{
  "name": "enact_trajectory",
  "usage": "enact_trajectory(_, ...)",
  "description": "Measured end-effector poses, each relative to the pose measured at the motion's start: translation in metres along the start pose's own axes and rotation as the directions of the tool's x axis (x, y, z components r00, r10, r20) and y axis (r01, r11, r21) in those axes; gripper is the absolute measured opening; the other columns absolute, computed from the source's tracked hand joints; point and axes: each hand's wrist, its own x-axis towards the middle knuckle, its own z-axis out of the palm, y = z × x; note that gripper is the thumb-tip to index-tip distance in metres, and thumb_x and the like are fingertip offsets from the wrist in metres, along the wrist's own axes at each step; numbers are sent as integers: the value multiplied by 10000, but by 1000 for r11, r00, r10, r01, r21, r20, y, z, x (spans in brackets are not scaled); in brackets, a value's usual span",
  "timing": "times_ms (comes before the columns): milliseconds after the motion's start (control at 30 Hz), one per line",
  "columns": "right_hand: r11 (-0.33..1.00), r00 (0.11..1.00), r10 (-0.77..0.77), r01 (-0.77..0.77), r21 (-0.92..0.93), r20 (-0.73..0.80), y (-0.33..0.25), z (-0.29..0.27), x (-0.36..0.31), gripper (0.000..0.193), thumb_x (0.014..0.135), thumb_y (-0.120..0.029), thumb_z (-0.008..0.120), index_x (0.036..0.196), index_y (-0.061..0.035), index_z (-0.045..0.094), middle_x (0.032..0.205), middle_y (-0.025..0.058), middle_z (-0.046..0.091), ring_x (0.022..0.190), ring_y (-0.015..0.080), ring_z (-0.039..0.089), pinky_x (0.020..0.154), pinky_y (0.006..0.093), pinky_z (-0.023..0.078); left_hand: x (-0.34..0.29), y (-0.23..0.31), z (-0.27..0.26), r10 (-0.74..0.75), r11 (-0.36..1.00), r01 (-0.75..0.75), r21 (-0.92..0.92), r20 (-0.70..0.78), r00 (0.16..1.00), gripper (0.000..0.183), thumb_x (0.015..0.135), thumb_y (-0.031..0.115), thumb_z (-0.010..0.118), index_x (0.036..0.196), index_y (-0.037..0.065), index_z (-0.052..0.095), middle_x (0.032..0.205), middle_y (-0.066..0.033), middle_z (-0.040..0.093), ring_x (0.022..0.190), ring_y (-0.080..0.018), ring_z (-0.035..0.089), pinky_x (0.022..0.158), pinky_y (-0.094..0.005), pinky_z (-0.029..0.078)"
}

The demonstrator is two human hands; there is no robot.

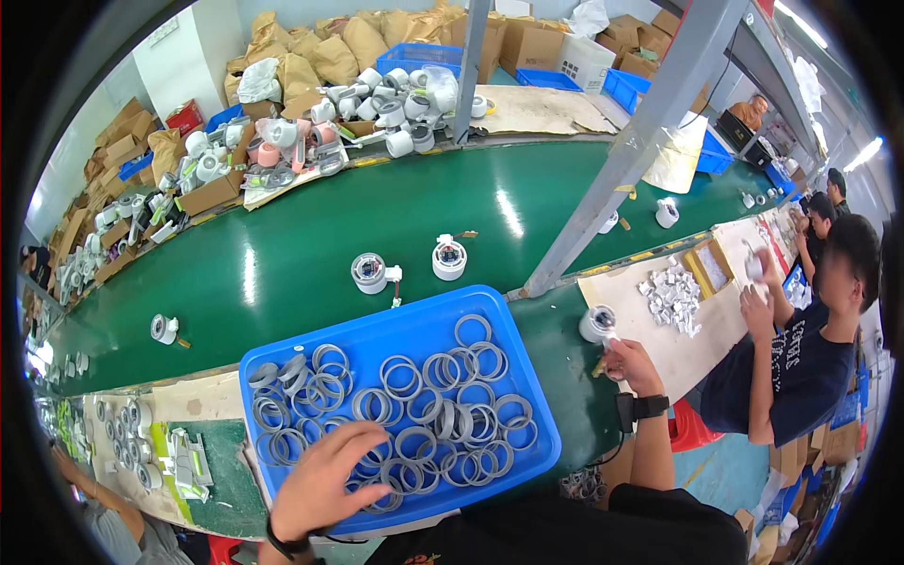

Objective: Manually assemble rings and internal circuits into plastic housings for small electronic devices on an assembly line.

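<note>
Left hand (325,482) spread above grey rings (403,379), right hand (636,365) closed on a white housing (597,326)

Near the close left corner of the blue tray (544,443), the left hand's fingers and thumb stand apart; whether they touch a ring cannot be told. Loose rings overlap across the tray, reaching toward its far corners. Off the tray's right edge, the right hand's fingers are clamped on the housing's narrow end. Farther right, small white parts (669,298) lie heaped beside an open box (708,267), near a seated co-worker (800,363). Beyond the tray's far edge, two round units (449,258) rest on the green belt (330,221). White and pink casings (395,105) pile along the belt's far edge.
</note>
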Motion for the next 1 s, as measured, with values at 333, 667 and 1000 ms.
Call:
enact_trajectory(333, 948, 939, -115, 201, 246, -323, -11, -39, -38, 306, 919, -200, 527, 1189, -66, 476, 927, 60, 582, 846, 227, 653, 675, 343, 539, 140, -23, -40, 203, 923, -175, 343, -47, 978, 426, 732, 149, 693, 1113, 28, 547, 1083, -155, 581, 1008, -343, 567, 861, -391, 459)
enact_trajectory(667, 747, 854, -510, 381, 545, 101, -73, 29, -74, 570, 852, 66, 419, 1387, -92, 298, 1317, 130, 438, 1266, 277, 407, 1029, 464, 366, 300, -65, 55, -161, 693, 198, 693, -119, 980, 558, 798, 592, 577, 748, 49, 694, 790, -133, 684, 790, -326, 668, 681, -426, 517)
enact_trajectory(1000, 854, 566, -516, 286, 434, 643, -109, 134, -111, 697, 839, -54, 610, 1425, -100, 236, 1314, 98, 353, 1243, 269, 425, 946, 416, 431, 298, -109, 51, -129, 845, 157, 511, -89, 988, 531, 679, 243, 742, 1131, 102, 502, 1091, -191, 512, 958, -369, 592, 798, -422, 507)
